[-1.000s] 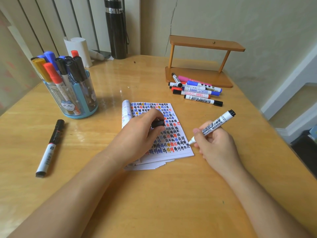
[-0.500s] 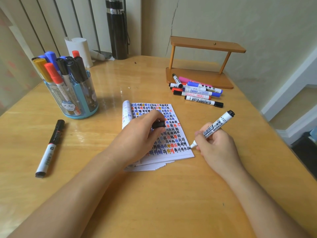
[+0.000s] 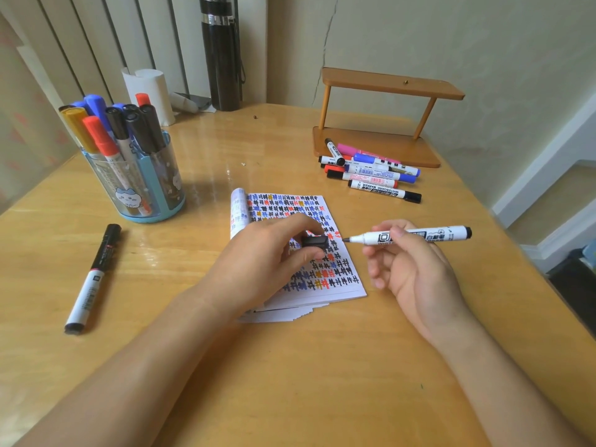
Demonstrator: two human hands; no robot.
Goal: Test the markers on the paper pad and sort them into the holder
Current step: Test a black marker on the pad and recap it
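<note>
The whiteboard marker lies level in the air just right of the paper pad, its tip bare and aimed at the black cap. We judge it light, stiff, smooth-barrelled plastic, a little slippery, best held mid-barrel, where the right hand pinches it between thumb and fingertips. The left hand rests on the pad and pinches the cap. The pad is thin, soft paper crowded with coloured marks. Beyond, the clear, blue-rimmed holder stands full of markers on the glossy wooden table.
</note>
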